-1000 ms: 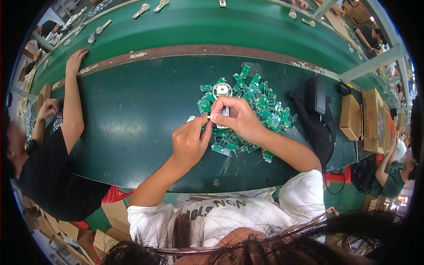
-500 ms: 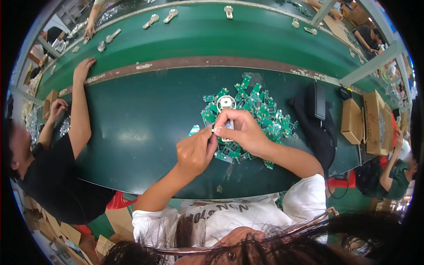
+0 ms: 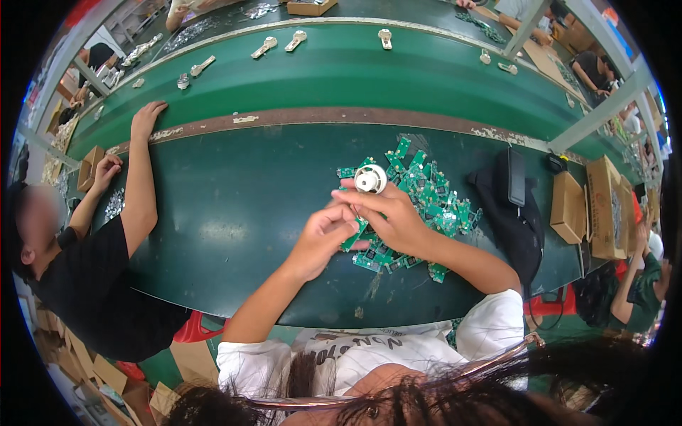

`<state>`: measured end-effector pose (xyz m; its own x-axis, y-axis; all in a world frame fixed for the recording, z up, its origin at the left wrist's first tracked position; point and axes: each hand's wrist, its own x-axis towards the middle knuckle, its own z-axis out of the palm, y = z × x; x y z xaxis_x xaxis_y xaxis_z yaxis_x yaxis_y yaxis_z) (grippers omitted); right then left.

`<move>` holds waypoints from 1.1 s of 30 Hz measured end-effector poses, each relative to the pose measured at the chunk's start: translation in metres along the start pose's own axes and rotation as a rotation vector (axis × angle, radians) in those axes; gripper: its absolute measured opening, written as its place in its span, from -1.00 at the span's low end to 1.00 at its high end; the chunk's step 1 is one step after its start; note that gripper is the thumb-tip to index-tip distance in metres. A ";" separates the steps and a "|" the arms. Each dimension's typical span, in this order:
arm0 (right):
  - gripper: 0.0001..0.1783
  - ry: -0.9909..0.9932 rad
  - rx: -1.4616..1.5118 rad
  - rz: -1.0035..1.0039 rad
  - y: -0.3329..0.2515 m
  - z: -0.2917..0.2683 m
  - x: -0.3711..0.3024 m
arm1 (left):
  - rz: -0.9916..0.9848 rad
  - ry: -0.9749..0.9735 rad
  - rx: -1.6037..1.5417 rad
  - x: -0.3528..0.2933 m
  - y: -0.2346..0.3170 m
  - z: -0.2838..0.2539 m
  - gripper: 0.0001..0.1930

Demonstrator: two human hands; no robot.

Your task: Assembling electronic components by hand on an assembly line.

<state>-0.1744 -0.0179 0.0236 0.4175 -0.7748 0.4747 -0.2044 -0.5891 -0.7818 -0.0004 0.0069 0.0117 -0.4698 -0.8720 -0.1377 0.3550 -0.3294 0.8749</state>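
Note:
My right hand [image 3: 398, 221] is closed around a white plastic part with a round, ring-shaped head [image 3: 370, 179]; the head sticks out above my fingers and the rest is hidden in the hand. Close against it, my left hand [image 3: 321, 243] has its fingers curled, with a small green circuit board [image 3: 354, 238] between thumb and fingers. The fingertips of both hands meet just below the white head. Beneath and to the right spreads a loose pile of green circuit boards [image 3: 426, 195] on the dark green table [image 3: 234, 192].
Beyond the table's worn brown edge [image 3: 284, 116], a green conveyor belt [image 3: 334, 78] carries several white parts [image 3: 295, 40]. At right lie a black bag [image 3: 497, 206], a dark oblong device [image 3: 516, 177] and open cardboard boxes [image 3: 568, 206]. A co-worker [image 3: 106, 277] sits at left, one arm reaching to the belt.
My right hand has tilted the white part, turning its round head up toward me. My left hand has shifted slightly, its fingers looser, with a green board showing in it. The view has shifted slightly.

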 end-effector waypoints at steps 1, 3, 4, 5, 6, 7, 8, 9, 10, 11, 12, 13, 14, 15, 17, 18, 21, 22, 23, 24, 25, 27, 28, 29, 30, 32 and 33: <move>-0.63 -0.027 0.005 0.014 0.001 0.001 0.000 | -0.132 -0.021 -0.087 0.000 -0.002 0.000 -0.95; -0.65 0.002 -0.024 0.021 -0.003 -0.005 0.003 | -0.106 -0.022 -0.039 0.001 -0.001 0.000 -0.95; -0.68 0.038 -0.054 0.028 -0.005 -0.010 0.005 | -0.011 -0.007 0.027 0.003 -0.002 -0.004 -0.93; -0.75 0.087 0.000 0.054 -0.002 -0.013 0.005 | 0.084 0.008 0.093 0.004 -0.002 -0.005 -0.90; -0.77 0.124 0.002 0.039 -0.003 -0.018 0.005 | 0.072 0.011 0.110 0.003 -0.001 -0.005 -0.88; -0.79 0.158 0.004 0.023 -0.006 -0.022 0.007 | 0.070 0.011 0.110 0.002 0.000 -0.004 -0.88; -0.80 0.157 -0.002 0.008 -0.008 -0.023 0.008 | 0.028 -0.006 0.103 0.002 0.001 -0.003 -0.88; -0.81 0.101 -0.012 0.013 -0.007 -0.024 0.008 | -0.014 -0.023 0.095 0.002 0.001 -0.002 -0.88; -0.82 0.045 -0.022 0.017 -0.006 -0.025 0.008 | -0.015 -0.023 0.095 0.002 -0.002 -0.003 -0.88; -0.83 0.023 -0.057 0.035 -0.011 -0.025 0.007 | 0.015 -0.041 0.128 0.003 -0.006 -0.005 -0.89; -0.83 0.023 -0.057 0.037 -0.009 -0.026 0.007 | 0.044 -0.058 0.160 0.004 -0.008 -0.006 -0.89; -0.84 -0.032 -0.048 0.035 -0.005 -0.030 0.007 | 0.042 -0.058 0.158 0.004 -0.008 -0.005 -0.89; -0.85 -0.088 -0.040 0.033 -0.002 -0.032 0.008 | 0.017 -0.029 0.162 0.003 -0.006 -0.003 -0.90; -0.85 -0.089 -0.039 0.037 -0.001 -0.033 0.010 | -0.008 0.000 0.166 0.004 -0.006 -0.003 -0.90; -0.85 -0.086 -0.066 -0.050 -0.002 -0.036 0.011 | 0.034 0.038 0.112 0.003 -0.006 -0.004 -0.92; -0.84 -0.074 -0.062 -0.063 -0.001 -0.035 0.011 | 0.085 0.071 0.121 0.004 -0.003 -0.002 -0.92; -0.82 -0.010 -0.034 -0.057 -0.002 -0.034 0.011 | 0.083 0.076 0.038 0.005 0.004 -0.009 -0.92; -0.82 -0.009 -0.034 -0.053 0.000 -0.033 0.011 | 0.079 0.075 0.036 0.006 0.003 -0.009 -0.92; -0.82 0.003 -0.023 -0.065 0.002 -0.032 0.011 | 0.081 0.064 0.039 0.006 0.002 -0.008 -0.92; -0.83 0.014 -0.013 -0.078 0.003 -0.031 0.010 | 0.083 0.053 0.041 0.006 0.001 -0.006 -0.91; -0.83 0.014 -0.012 -0.076 0.003 -0.031 0.010 | 0.081 0.054 0.041 0.006 0.000 -0.005 -0.91; -0.82 0.011 -0.067 -0.121 0.004 -0.030 0.011 | 0.040 0.085 0.063 0.005 0.000 -0.003 -0.90; -0.82 0.011 -0.067 -0.121 0.004 -0.030 0.010 | 0.040 0.085 0.062 0.005 0.000 -0.003 -0.90; -0.81 0.029 -0.048 -0.108 0.003 -0.030 0.010 | 0.057 0.093 0.038 0.004 0.001 -0.003 -0.91; -0.80 0.047 -0.028 -0.094 0.003 -0.029 0.010 | 0.075 0.102 0.013 0.004 0.001 -0.003 -0.91; -0.82 0.051 -0.056 -0.110 0.004 -0.029 0.012 | 0.111 0.115 0.031 0.004 0.001 -0.004 -0.91; -0.84 0.055 -0.083 -0.128 0.005 -0.028 0.012 | 0.147 0.129 0.051 0.004 0.001 -0.004 -0.92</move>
<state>-0.1954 -0.0365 0.0372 0.3958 -0.7026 0.5914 -0.2260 -0.6987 -0.6788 0.0012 0.0021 0.0102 -0.3071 -0.9496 -0.0621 0.3690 -0.1789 0.9121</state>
